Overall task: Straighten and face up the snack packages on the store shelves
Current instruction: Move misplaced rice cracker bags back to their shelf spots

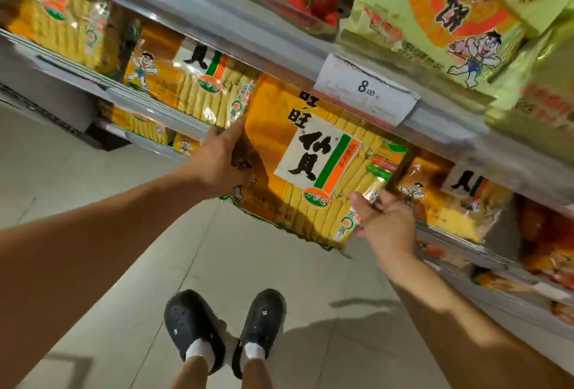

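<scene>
Two hands on one orange rice-cracker bag [313,165]: left hand [222,165] grips its left edge, fingers curled behind; right hand [386,222] pinches lower right corner, thumb on front. Bag tilted, half out past shelf edge, just below price tag [366,90] (reads 8.00). Matching bags [192,87] left and right of it. Green bags [450,19] above tag.

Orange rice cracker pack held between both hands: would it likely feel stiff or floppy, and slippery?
The orange rice cracker pack probably holds its shape fairly well: rows of crackers show through the wrapper. Its glossy film reflects light, so it may be slippery, which fits the left hand and right hand gripping opposite edges. The crackers are likely fragile if squeezed.
</scene>
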{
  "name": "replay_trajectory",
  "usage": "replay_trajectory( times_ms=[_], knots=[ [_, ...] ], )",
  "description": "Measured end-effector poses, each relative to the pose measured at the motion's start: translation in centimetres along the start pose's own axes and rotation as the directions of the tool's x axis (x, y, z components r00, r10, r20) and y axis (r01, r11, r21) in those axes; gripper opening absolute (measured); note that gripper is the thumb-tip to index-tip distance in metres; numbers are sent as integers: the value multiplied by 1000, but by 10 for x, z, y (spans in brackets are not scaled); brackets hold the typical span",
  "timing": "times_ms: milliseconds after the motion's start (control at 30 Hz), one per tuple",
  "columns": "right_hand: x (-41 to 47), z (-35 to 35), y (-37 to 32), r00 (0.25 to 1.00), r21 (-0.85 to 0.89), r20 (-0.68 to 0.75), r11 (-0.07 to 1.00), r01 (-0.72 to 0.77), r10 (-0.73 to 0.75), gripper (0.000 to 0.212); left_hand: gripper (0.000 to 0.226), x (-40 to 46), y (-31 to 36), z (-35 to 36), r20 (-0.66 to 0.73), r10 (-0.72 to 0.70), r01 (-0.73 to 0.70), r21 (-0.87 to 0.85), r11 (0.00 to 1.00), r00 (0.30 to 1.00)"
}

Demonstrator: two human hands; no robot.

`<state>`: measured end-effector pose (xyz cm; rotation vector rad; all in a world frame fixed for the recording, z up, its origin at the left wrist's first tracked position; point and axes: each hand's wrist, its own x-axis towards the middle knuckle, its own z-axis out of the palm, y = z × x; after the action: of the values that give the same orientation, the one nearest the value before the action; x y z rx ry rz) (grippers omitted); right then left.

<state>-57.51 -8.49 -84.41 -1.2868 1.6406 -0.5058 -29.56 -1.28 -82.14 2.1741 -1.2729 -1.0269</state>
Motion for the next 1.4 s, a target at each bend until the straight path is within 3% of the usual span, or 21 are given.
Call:
replay_trajectory(
  times_ms=[100,200,300,400,500,600,733,867,1000,1100,1233,1400],
  knots=[
    [29,3,-7,995,-4,28,996,94,-94,23,99,32,4,0,-23,14,-13,35,999,1000],
    [63,3,-15,989,-13,51,990,140,-140,28,75,61,10,-1,-82,116,-115,24,993,990],
    [81,-5,-27,974,-169,10,960,225,-227,35,38,85,17,7,-194,149,-160,-42,986,970],
    [92,-11,-32,957,-234,-36,934,271,-287,33,30,105,25,18,-248,157,-193,-127,973,956],
    [104,-6,-32,954,-137,-110,955,263,-279,28,30,115,27,23,-301,183,-230,-129,965,936],
    [110,4,-20,945,-232,-108,932,277,-308,31,40,112,13,36,-261,194,-239,-154,959,946],
    [111,22,7,953,-360,-145,912,199,-265,68,72,105,-10,55,-219,194,-176,98,979,956],
    [114,30,16,951,-403,-193,903,147,-241,71,80,107,-9,62,-111,186,-157,231,960,976],
    [110,35,21,952,-425,-214,898,112,-220,62,75,103,-14,66,-53,201,-185,220,958,978],
    [94,38,36,946,-463,-178,872,162,-271,49,61,85,-32,80,-99,374,-312,381,870,922],
    [68,46,59,866,-546,-188,782,301,-464,56,60,62,-65,103,-9,599,-461,629,626,801],
    [60,54,73,747,-658,-177,642,393,-640,37,72,67,-76,112,-76,656,-445,675,588,751]
  ],
)
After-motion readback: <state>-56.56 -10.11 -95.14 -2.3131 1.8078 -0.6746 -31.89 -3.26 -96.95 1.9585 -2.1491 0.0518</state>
